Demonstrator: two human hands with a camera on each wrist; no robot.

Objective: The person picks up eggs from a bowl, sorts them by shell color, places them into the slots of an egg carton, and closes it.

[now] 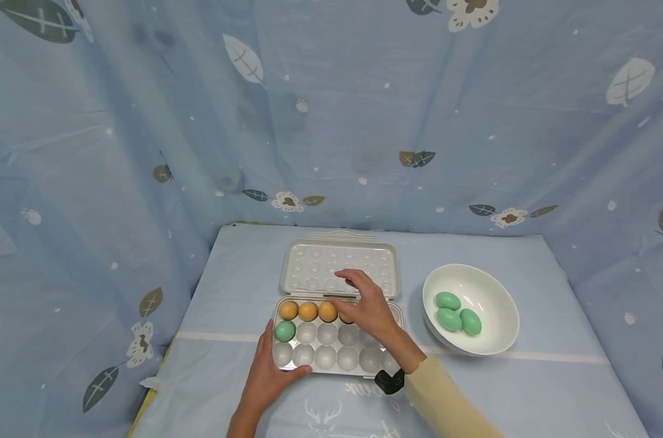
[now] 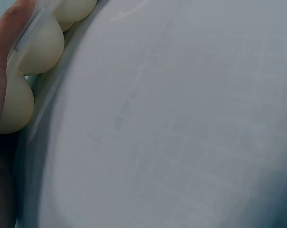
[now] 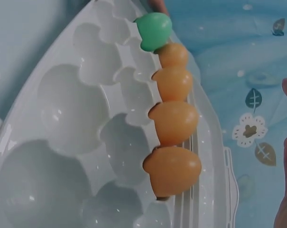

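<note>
While the tray (image 1: 331, 353) lay open on the table (image 1: 528, 377), the left hand (image 1: 267, 377) gripped its near-left corner and the right hand (image 1: 367, 304), fingers loosely spread, hovered over the orange eggs (image 3: 174, 121) in the back row, beside a green egg (image 1: 284, 331); a careless brush might have knocked one loose.

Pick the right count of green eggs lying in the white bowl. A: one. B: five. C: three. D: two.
C: the head view shows three green eggs lying together in the bowl, right of the egg tray, while one more green egg sits in the tray itself.
</note>
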